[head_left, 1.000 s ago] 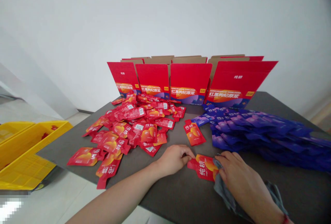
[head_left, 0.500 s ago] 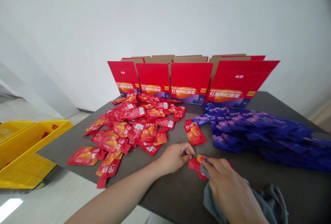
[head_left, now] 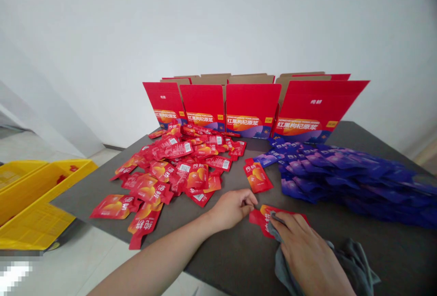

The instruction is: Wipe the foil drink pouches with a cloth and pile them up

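A red pouch [head_left: 266,218] with an orange fruit print lies flat near the table's front edge, partly covered by my right hand. My left hand [head_left: 234,208] is closed, with its fingertips at the pouch's narrow left end. Bunched under my right hand [head_left: 305,244] is a grey cloth [head_left: 355,264], pressed onto the pouch's printed face. Just beyond my hands, another red pouch [head_left: 257,176] rests alone. To the left spreads a loose heap of red pouches [head_left: 164,170], and on the right are stacked rows of blue pouches [head_left: 337,173].
Several open red cartons [head_left: 254,104] stand in a row at the back of the dark table [head_left: 218,259], before a white wall. Yellow crates [head_left: 37,214] are on the left beyond the table edge, with bits of red inside one.
My right hand has shifted slightly right and toward me with the cloth, so more of the pouch's face shows. My left hand stays at the pouch's end.
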Motion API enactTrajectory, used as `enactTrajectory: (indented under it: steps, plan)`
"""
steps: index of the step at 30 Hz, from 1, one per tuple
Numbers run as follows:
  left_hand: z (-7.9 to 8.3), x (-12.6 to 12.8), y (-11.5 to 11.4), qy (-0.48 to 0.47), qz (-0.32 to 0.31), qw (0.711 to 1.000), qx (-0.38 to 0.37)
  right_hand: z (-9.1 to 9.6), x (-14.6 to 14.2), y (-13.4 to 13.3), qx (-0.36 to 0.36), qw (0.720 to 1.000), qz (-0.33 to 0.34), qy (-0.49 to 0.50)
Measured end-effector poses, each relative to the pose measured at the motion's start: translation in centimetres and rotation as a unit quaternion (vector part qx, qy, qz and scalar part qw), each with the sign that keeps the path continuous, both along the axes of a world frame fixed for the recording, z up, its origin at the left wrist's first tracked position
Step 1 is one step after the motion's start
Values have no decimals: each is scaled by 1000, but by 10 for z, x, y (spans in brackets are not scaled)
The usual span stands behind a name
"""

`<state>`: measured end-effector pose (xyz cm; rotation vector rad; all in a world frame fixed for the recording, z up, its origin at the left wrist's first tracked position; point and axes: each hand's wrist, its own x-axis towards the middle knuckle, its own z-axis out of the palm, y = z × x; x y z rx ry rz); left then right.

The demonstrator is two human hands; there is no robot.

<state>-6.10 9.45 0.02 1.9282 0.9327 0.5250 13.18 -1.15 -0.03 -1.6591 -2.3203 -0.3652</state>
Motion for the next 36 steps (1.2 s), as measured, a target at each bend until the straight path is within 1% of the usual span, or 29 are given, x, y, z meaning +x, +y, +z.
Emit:
enactTrajectory:
  steps: [6,12,17,19,22,26,30,36]
  plan:
    - [3,0,-1,-15,-1,1000,-12,-6,29,-9,4,999,-24,-29]
    - [7,1,-3,-17,12,999,-42,-5,55,-15,16,998,-47,-30]
    - [8,2,-3,-18,12,999,-44,-3,76,-13,-1,995,-103,-20]
    - [7,2,-3,-20,13,999,-44,-1,75,-8,0,994,-105,-22]
    - [6,2,-2,-18,14,999,-40,2,62,-1,5,997,-73,-31]
    - [3,0,1,-5,13,999,-31,-3,50,2,3,996,-65,-53]
    - [4,0,2,-5,14,999,-30,-9,56,-1,6,995,-68,-71]
    - [3,0,1,-9,17,999,-35,-11,62,-6,20,991,-66,-112]
